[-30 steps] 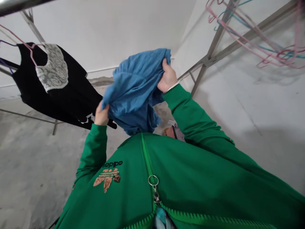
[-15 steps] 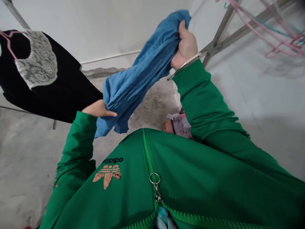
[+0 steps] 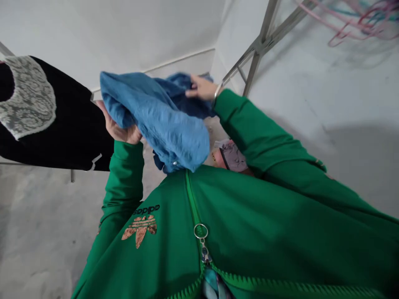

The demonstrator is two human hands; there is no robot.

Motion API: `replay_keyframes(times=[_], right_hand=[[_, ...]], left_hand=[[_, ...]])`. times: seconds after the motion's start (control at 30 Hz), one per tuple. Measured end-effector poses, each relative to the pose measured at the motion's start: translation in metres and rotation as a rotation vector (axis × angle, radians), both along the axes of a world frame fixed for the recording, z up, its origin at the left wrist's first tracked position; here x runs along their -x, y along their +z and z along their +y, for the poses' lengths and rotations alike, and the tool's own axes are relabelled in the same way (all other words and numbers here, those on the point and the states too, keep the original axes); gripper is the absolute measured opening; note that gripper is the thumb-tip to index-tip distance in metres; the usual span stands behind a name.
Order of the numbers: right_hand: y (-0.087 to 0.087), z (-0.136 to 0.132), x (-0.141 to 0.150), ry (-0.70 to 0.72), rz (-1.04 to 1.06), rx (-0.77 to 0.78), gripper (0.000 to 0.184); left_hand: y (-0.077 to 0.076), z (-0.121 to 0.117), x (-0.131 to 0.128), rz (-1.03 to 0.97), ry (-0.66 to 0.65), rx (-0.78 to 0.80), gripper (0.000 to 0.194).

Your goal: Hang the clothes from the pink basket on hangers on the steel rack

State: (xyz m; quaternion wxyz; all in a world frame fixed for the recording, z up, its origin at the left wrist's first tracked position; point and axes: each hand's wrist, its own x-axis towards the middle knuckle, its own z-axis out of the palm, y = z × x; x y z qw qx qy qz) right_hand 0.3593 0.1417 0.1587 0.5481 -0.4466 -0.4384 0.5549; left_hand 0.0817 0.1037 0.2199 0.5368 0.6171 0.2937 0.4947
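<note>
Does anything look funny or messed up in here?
Yes, a little: the hangers at the top right look jumbled together instead of neatly spaced. The blue cloth by the hands is all bunched and wrinkly, but I can't see any rip in it.

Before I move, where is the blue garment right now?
In the head view, the blue garment is just left of centre, spanning from the left hand to the right hand, with the black garment to its left.
</note>
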Motion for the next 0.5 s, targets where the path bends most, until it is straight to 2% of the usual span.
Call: replay_keyframes(times=[0.03,0.07,0.1,0.17,0.2,0.27,0.37,0.43,0.5], right_hand=[[-0.012,-0.019,0.001,0.035,-0.036,0.025,0.041],[-0.024,-0.039,0.004,0.107,-0.072,0.039,0.042],[-0.033,-0.059,0.009,0.262,-0.125,0.030,0.040],[-0.048,-0.093,0.026,0.470,-0.169,-0.003,0.042],[-0.052,-0.104,0.037,0.484,-0.172,-0.036,0.045],[-0.057,-0.113,0.062,0.336,-0.174,-0.086,0.046],[-0.051,-0.102,0.084,-0.007,-0.190,-0.076,0.031],[-0.041,-0.089,0.081,-0.094,-0.202,-0.082,0.023],[-0.025,-0.081,0.067,-0.121,-0.237,-0.159,0.016]], left_hand=[[0.005,0.003,-0.009,-0.042,0.017,-0.023,0.080],[0.007,0.005,-0.016,-0.079,0.030,-0.029,0.078],[0.008,0.007,-0.021,-0.107,0.038,-0.018,0.076],[0.005,0.010,-0.028,-0.143,0.037,0.039,0.074],[0.003,0.011,-0.030,-0.150,0.032,0.075,0.074],[0.000,0.014,-0.032,-0.145,0.043,0.124,0.073],[0.003,0.018,-0.028,-0.114,0.115,0.114,0.068],[0.010,0.018,-0.023,-0.094,0.149,0.090,0.069],[0.018,0.017,-0.014,-0.077,0.157,0.083,0.072]])
